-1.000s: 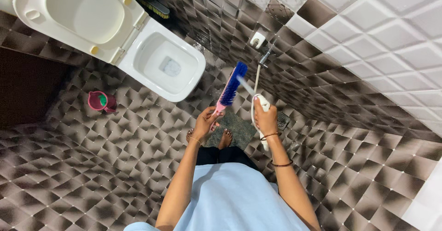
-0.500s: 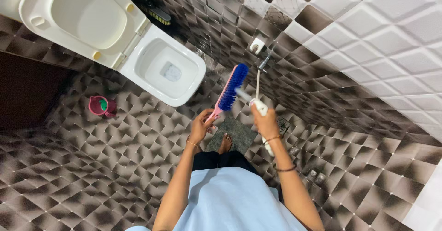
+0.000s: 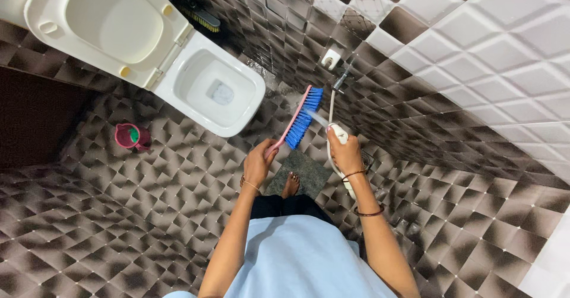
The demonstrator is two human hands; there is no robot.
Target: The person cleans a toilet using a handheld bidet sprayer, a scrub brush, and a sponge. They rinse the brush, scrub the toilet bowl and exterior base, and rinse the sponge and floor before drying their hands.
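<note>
Your left hand (image 3: 259, 162) has its fingers clamped on the pink handle of the scrubbing brush (image 3: 298, 122), which you hold out over the floor with its blue bristles turned toward the spray. Your right hand (image 3: 344, 154) is wrapped around the white hand sprayer (image 3: 339, 134), fingers closed on it, and a thin jet of water leaves its nozzle and strikes the bristles. The sprayer's hose (image 3: 332, 99) runs up to a fitting on the dark tiled wall (image 3: 409, 120).

As a judgement, the rinsing of the brush is under way and not finished: water is on the bristles, and the tiles near the wall look wet. Whether the bristles are clean yet is too small to tell.

For room, the toilet bowl (image 3: 249, 90) sits just to the left of the brush head, its lid raised, so there is little space on that side. The wall stands close on your right, behind the sprayer. A floor drain (image 3: 366, 157) lies near your right wrist, and a small pink mug (image 3: 132, 137) stands well apart on the left. The open floor is mostly behind and to your left
</note>
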